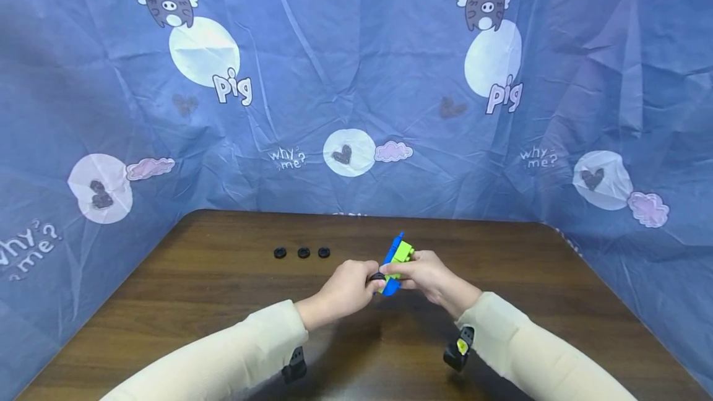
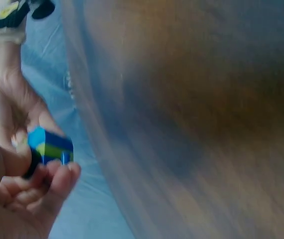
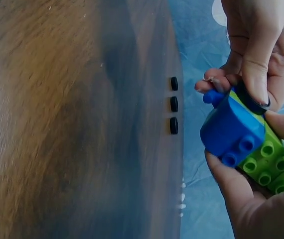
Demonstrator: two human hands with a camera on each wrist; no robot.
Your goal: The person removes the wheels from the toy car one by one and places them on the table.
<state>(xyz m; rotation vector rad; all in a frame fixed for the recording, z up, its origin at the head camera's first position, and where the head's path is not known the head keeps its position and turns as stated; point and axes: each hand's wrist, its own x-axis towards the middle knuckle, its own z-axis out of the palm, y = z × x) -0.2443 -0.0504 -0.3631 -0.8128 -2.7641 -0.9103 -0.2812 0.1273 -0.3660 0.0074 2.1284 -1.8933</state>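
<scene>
Over the table my right hand [image 1: 433, 276] grips a toy vehicle [image 1: 402, 252] built of blue and lime-green studded blocks. In the right wrist view its rounded blue block [image 3: 229, 127] sits at one end, beside green blocks [image 3: 269, 162] with round studs. My left hand [image 1: 346, 288] pinches a black wheel [image 3: 250, 99] against the vehicle's side, with the thumb on the wheel's face. From the left wrist view, the left fingers curl close round that end, and the wheel [image 2: 31, 164] is partly hidden by them.
Three loose black wheels [image 1: 303, 252] lie in a row on the dark wooden table [image 1: 223, 283], left of the hands and toward the far edge. A blue printed cloth [image 1: 356, 79] hangs behind the table and along both sides.
</scene>
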